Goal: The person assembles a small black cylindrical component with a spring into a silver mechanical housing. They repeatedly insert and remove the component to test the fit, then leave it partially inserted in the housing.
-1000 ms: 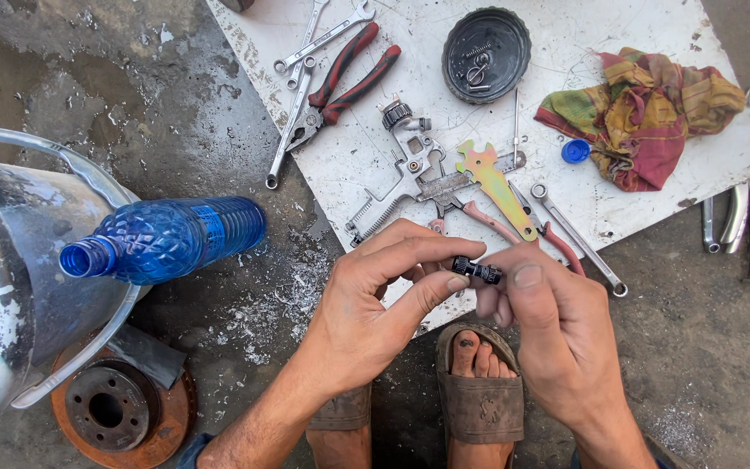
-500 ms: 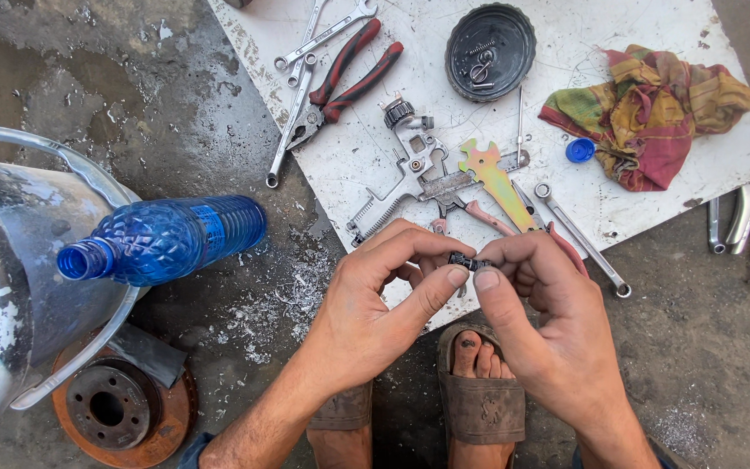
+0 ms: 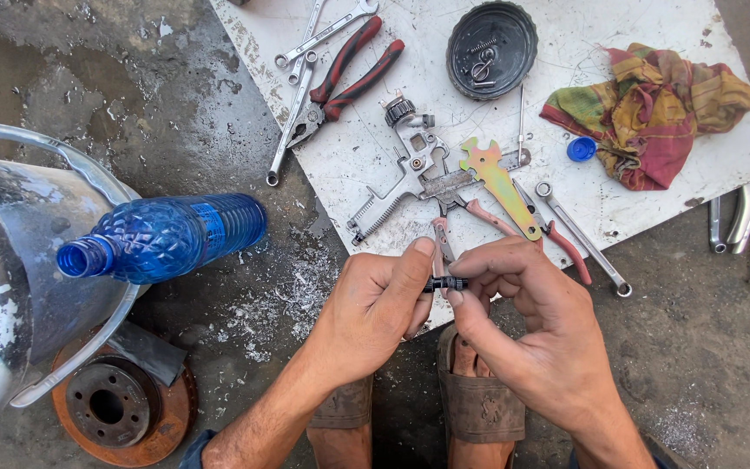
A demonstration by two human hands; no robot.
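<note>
Hands met just off the near edge of the white board: the left hand (image 3: 375, 304) and the right hand (image 3: 523, 326) were both pinched on one small black threaded part (image 3: 444, 283), thumb and fingertips of each closed on its ends, so it sat held between them above the person's sandalled feet (image 3: 470, 399). Neither hand was free, and neither touched any tool.

Judging by how things lay, the work seemed to be somewhere in its middle. The grey spray-gun body (image 3: 418, 169) lay on the board (image 3: 653, 217) just beyond the hands, its cup off and a toothed piece sticking out toward the near left, so it looked stripped down, not put together. The round black lid (image 3: 490, 39) sat apart at the far side with small metal bits resting in it, and a blue cap (image 3: 581, 149) lay loose beside the coloured rag (image 3: 653, 108). The yellow flat wrench (image 3: 496, 182), the red-handled pliers (image 3: 353, 74) and several spanners (image 3: 305, 61) were spread around it, none in use. Whether the small part was being cleaned, checked or screwed to something could not be told; it was too small and half hidden by the fingers.

To the left, on the wet concrete floor (image 3: 132, 87), an uncapped blue plastic bottle (image 3: 167, 236) rested on a metal bucket (image 3: 19, 260), with a rusty brake disc (image 3: 119, 404) near it.
</note>
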